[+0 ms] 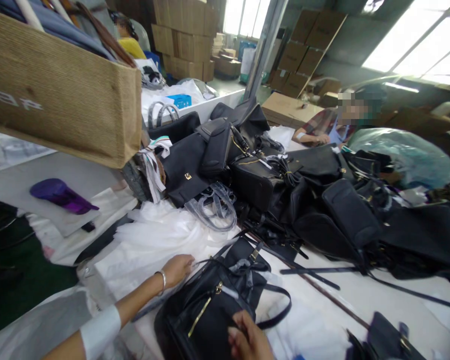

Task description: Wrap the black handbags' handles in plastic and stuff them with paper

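A black handbag [210,320] with gold zips and a looped strap lies on the table right in front of me. My left hand [178,270], with a bracelet at the wrist, is beside the bag's far left edge, next to thin white wrapping sheets [161,227]. Its fingers are closed together; whatever they pinch is too small to make out. Over the bag's front is my right hand [249,337], fingers curled in toward the palm. What it may hold is hidden. Wrapped grey handles [219,207] lie just past the white sheets.
A heap of black bags [255,180] covers the far side of the table. A burlap tote [97,110] juts in at upper left, above a purple object [60,195]. Another black bag [392,340] lies at lower right. A co-worker [322,127] sits across the table.
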### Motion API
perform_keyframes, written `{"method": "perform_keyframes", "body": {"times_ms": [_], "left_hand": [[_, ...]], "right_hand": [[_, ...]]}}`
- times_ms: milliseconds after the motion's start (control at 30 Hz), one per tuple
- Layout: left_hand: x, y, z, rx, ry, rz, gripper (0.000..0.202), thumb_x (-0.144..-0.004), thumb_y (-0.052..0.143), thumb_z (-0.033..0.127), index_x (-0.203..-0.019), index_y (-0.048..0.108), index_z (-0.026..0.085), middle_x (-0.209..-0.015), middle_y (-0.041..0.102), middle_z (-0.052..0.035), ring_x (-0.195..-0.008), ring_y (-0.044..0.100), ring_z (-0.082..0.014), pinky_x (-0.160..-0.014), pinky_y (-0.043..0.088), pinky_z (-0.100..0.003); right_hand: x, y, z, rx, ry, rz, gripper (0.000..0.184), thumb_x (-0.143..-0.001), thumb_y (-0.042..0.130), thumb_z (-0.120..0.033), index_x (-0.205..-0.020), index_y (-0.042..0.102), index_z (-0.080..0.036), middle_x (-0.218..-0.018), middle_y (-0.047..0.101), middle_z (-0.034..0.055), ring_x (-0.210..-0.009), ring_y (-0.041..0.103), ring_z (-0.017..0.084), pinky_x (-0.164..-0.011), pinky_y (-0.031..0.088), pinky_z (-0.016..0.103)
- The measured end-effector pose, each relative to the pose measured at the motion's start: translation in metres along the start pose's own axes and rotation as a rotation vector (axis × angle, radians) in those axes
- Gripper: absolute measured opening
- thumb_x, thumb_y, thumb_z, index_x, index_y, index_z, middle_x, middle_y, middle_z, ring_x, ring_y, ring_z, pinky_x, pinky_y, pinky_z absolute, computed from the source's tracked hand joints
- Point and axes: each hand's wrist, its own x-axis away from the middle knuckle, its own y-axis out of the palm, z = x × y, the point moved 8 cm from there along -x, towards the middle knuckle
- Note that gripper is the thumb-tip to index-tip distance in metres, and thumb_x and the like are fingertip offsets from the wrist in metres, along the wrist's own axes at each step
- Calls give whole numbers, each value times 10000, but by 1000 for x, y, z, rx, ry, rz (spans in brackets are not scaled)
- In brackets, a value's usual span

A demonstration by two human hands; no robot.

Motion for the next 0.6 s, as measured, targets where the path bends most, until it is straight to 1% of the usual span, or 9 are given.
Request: {"method": "perform_keyframes", "body": {"times_ms": [67,100,167,267,367,433,533,600], "left_hand": [[3,-12,5,-45,23,60,253,-863,471,190,-1072,612,207,-1048,657,-73,-1000,596,-212,-851,436,-305],[3,-16,7,-67,33,84,265,-881,444,186,-1093,601,206,-1075,643,-83,-1022,589,-216,-869,431,-312],[2,-20,13,-114,47,103,266,-888,428,158,-1084,602,204,-1055,634,-86,-1000,602,-218,-865,437,-318],[-7,-21,23,-176,76,106,302,-872,429,95,-1101,593,206,-1032,622,-79,-941,623,-209,-836,455,-314],[-26,-19,44,-221,129,115,403,-879,392,57,-1232,511,212,-1165,572,-95,-1001,599,-205,-871,453,-327],[-44,-14,61,-241,166,102,403,-899,391,78,-1265,483,219,-1234,537,-99,-1038,580,-204,-900,447,-339],[-73,-2,83,-258,169,43,285,-909,489,191,-1191,538,184,-1204,563,-97,-1013,588,-209,-889,467,-380],[-87,5,88,-266,132,-8,264,-895,550,279,-1125,572,153,-1142,599,-86,-981,600,-211,-865,487,-414]], "right_hand": [[-1,-5,3,-105,13,66,296,-849,457,-508,-844,497,-215,-594,554,-37,-415,443,91,-408,280,193],[-2,-5,2,-142,12,101,346,-848,449,-553,-853,506,-212,-588,546,-37,-408,419,87,-402,267,193],[-4,-4,1,-180,8,149,402,-834,453,-605,-845,523,-210,-569,527,-37,-413,403,90,-401,267,195],[-7,4,-3,-157,-23,187,414,-818,473,-620,-802,535,-212,-559,515,-35,-430,411,98,-402,280,199],[-8,15,-1,-161,-33,206,416,-818,467,-621,-799,537,-212,-541,502,-40,-413,381,91,-387,249,197],[-8,22,1,-184,-27,206,437,-814,459,-636,-804,538,-206,-513,493,-46,-389,346,81,-378,219,195],[-8,27,2,-210,-24,218,478,-792,464,-672,-791,538,-200,-472,482,-50,-364,322,72,-373,206,190],[-7,24,1,-222,-24,239,489,-781,477,-683,-780,541,-199,-465,484,-47,-360,330,70,-371,209,185]]}}
